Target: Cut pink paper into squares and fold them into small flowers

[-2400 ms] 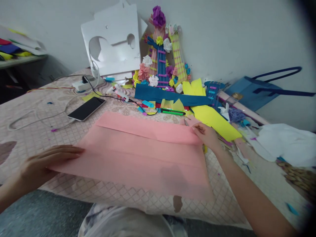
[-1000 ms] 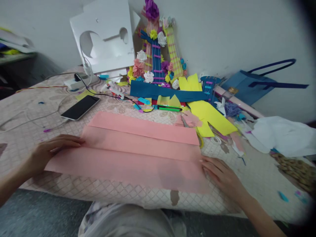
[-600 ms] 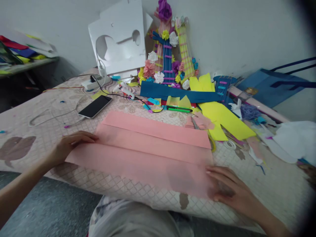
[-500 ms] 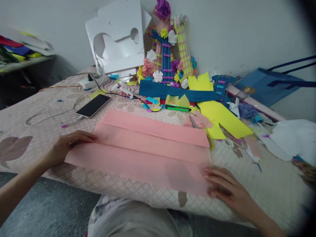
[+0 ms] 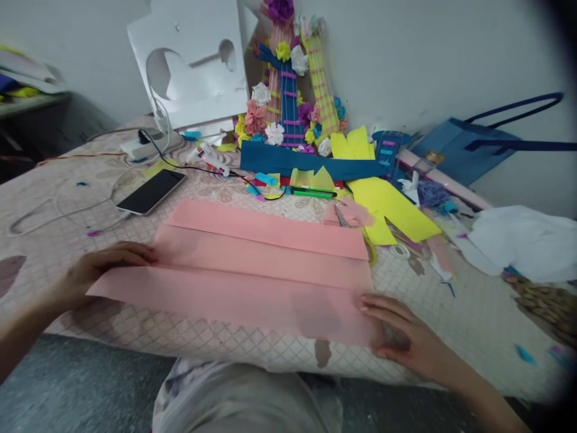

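A wide pink paper sheet (image 5: 252,255) lies along the near side of the table, with lengthwise creases and a folded strip at its far edge. Its near flap is slightly raised and thin enough for the cloth's pattern to show through. My left hand (image 5: 115,264) holds the left edge by the crease, fingers on top and thumb hidden. At the near right corner, my right hand (image 5: 403,334) grips the sheet between fingers and thumb.
Behind the sheet are a phone (image 5: 151,191) on a cable, a glue gun (image 5: 211,159), a green cutter (image 5: 313,192), scissors (image 5: 341,216) and yellow paper (image 5: 390,204). Paper-flower guitars (image 5: 293,102) lean on the wall. A blue bag (image 5: 466,147) stands right.
My view has turned a little to the right, so everything appears further left. Both hands keep their places on the pink sheet, which looks almost the same.
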Available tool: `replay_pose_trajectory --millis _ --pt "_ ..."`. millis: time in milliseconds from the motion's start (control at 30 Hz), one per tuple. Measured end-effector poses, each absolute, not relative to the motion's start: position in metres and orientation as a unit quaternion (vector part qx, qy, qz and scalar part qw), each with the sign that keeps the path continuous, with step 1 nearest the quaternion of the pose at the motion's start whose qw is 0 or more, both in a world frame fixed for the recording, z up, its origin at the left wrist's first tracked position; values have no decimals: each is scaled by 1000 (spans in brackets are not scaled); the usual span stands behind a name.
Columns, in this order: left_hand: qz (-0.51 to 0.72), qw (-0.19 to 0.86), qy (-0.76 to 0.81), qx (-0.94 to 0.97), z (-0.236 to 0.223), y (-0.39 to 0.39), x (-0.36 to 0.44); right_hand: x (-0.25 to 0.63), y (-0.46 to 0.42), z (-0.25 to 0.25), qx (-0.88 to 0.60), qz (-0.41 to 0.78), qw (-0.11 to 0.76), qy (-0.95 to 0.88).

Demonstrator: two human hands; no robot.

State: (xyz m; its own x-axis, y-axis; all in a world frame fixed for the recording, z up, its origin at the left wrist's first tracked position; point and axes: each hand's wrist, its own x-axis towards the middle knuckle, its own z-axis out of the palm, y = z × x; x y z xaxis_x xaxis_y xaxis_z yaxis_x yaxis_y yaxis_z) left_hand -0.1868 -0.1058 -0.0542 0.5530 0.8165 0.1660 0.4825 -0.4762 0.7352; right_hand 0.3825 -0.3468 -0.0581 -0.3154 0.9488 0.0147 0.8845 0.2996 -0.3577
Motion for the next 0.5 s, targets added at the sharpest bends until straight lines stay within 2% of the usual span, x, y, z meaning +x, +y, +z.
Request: replay_pose_trajectory --millis 100,333,500 --pt "268 321 389 821 -56 -105 -188 383 -354 -59 -570 111 103 -808" --pt "267 324 414 808 -53 -105 -184 379 -351 -75 -511 8 210 -834" --pt "271 338 446 783 -50 -109 -180 372 -343 -66 -570 80 227 -785"
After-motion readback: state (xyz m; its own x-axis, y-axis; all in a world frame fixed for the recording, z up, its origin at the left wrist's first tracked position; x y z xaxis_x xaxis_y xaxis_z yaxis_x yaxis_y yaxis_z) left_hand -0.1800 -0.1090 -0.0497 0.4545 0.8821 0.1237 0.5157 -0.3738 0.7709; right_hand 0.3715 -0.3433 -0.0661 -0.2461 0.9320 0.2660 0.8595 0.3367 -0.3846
